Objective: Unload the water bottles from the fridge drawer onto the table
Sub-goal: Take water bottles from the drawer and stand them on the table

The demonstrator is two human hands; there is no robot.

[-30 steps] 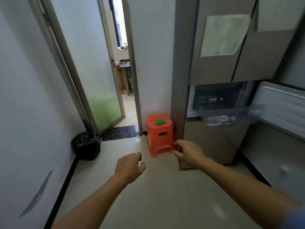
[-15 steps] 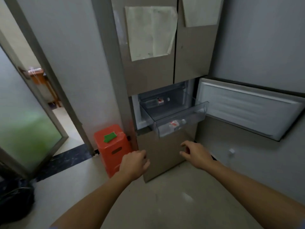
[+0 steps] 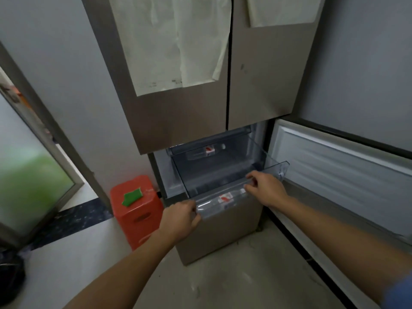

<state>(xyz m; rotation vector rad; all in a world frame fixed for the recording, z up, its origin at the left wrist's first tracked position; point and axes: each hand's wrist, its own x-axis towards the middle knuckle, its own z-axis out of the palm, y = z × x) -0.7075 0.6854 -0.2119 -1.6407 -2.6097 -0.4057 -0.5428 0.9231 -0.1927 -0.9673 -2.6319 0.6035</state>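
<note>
A clear plastic fridge drawer (image 3: 275, 168) is pulled out of the open lower compartment. One water bottle (image 3: 225, 198) with a red-and-white label lies on its side behind the drawer's front wall. A second water bottle (image 3: 206, 151) lies in the upper tray further back. My left hand (image 3: 180, 217) grips the drawer's front left corner. My right hand (image 3: 266, 188) holds the front rim towards the right, fingers curled over the edge. Neither hand touches a bottle.
The open fridge door (image 3: 343, 175) swings out to the right, low across the floor. An orange plastic stool (image 3: 138, 208) with a green scrap on top stands left of the fridge. A glass door (image 3: 33, 175) and a dark bag (image 3: 10, 279) are at the far left.
I have stepped closer to the fridge. Both hands rose from in front of the lower panel and took hold of the drawer's front edge.
</note>
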